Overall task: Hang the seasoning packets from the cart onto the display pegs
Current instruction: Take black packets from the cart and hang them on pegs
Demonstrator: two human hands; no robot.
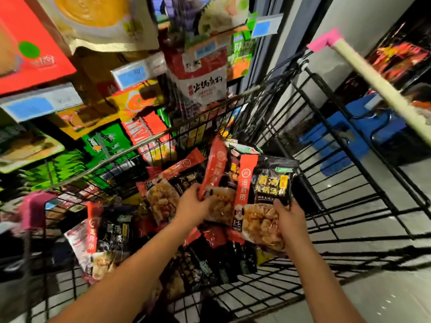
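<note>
Filling the wire cart (pixel 130 149) is a loose heap of seasoning packets (pixel 105 238), red-and-black pouches lying flat and overlapping on its floor. The left hand (pixel 193 203) curls round the lower end of a red-edged packet (pixel 213 166), which stands tilted above the heap. The right hand (pixel 289 217) pinches the lower right side of a black packet (pixel 263 183) with a red strip, held face up just beside the other. Both held packets sit over the middle of the cart. Beyond the far rim, a display rack (pixel 200 82) carries hanging pouches and blue price tags (pixel 133 74). The pegs themselves are too blurred to make out, and the forearms hide part of the heap.
</note>
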